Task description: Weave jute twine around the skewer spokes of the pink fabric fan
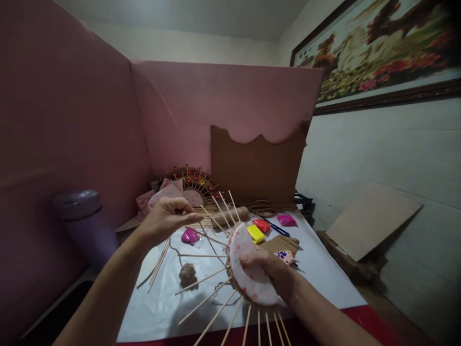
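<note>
Head view: L hand [165, 214] is up-left of the cloth-covered half-disc [238, 244], its grip pinched together on brown cord [212, 244], which goes straight down-right to the half-disc's rim. R hand [276, 271] is the nearer: its grip is clamped on the half-disc, thumb on top, above the tabletop [317, 278]. Long axis runs approx. upper L to lower R; sticks [203, 256] fan out L & down. Cord's angle betw. sticks seems decisive, imo.

The sticks [203, 255] look matt wood, the twine [188, 276] rough.
</note>
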`<state>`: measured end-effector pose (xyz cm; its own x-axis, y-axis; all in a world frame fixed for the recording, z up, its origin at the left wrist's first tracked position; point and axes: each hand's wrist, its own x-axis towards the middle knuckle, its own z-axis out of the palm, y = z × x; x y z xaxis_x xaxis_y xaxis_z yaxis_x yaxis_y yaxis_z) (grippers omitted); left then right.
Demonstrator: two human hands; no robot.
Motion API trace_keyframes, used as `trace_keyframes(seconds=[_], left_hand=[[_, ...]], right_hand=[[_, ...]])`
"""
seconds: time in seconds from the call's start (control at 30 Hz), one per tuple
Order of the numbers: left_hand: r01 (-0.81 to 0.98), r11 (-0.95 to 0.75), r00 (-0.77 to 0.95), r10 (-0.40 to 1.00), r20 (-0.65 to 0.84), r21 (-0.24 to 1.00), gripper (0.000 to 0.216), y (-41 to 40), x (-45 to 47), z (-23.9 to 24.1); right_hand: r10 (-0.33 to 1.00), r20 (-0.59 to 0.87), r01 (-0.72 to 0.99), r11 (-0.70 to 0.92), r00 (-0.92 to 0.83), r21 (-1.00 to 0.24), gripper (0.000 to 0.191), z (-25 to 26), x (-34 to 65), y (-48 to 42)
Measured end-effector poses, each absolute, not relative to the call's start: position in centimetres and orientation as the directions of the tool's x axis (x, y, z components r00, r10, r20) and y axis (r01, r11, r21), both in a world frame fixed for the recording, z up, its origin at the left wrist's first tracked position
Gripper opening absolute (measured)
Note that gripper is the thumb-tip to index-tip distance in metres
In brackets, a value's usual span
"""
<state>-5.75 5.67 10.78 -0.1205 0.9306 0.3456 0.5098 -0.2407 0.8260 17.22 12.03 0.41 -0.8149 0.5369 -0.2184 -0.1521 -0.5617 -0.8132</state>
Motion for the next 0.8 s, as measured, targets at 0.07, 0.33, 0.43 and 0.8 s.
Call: trace_keyframes(seconds=[0.07, 0.33, 0.43, 0.8], left_hand=[[0.387, -0.156, -0.155, 0.960, 0.232, 0.909, 0.023, 6.3, -6.2, 10.5], [-0.156, 0.003, -0.110, 0.994, -0.021, 0.988, 0.024, 9.4, -2.5, 4.2], [-0.268, 0.039, -0.075, 0.995, -0.062, 0.963, 0.024, 9.4, -0.8, 2.7], [-0.504, 0.010, -0.012, 1.000, -0.018, 0.864, 0.008, 7.4, -0.6, 3.3]], right_hand=[[0.526, -0.206, -0.182, -0.592, -0.825, -0.785, 0.026, 0.1, 17.4, 12.2], [0.520, -0.152, -0.250, -0.622, -0.841, -0.742, 0.038, -0.2, 17.7, 12.2], [0.494, -0.135, -0.223, -0.598, -0.859, -0.770, 0.033, -0.1, 17.7, 12.0], [0.420, -0.178, -0.139, -0.621, -0.890, -0.772, 0.026, -0.4, 17.5, 11.2]])
